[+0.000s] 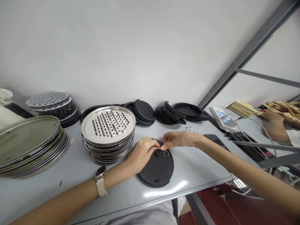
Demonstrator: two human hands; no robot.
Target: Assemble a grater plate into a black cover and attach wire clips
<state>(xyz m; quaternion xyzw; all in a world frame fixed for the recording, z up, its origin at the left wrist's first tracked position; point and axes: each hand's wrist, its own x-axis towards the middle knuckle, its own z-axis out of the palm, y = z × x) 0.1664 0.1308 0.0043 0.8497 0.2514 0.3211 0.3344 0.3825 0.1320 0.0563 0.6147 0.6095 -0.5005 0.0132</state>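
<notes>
A round black disc (156,170) lies flat near the front of the table, with a small slotted part near its upper edge. Over that edge, my left hand (142,153) is closed in a pinch at a small metal clip (159,148). My right hand (177,139) pinches the same clip from the other side, its fingertips nearly meeting the left ones. Below the right fingertips a thin metal ring (166,153) rests over the disc. Fingers hide part of the clip. Several loose metal rings and clips (188,127) lie beyond my right wrist.
Left of my hands stands a stack of round metal graters (109,125). Farther left are large oval plates (28,137) and more perforated discs (48,100). Black discs (144,110) line the wall. A phone (214,140), metal frame (234,70) and another person's hand (273,125) are at right.
</notes>
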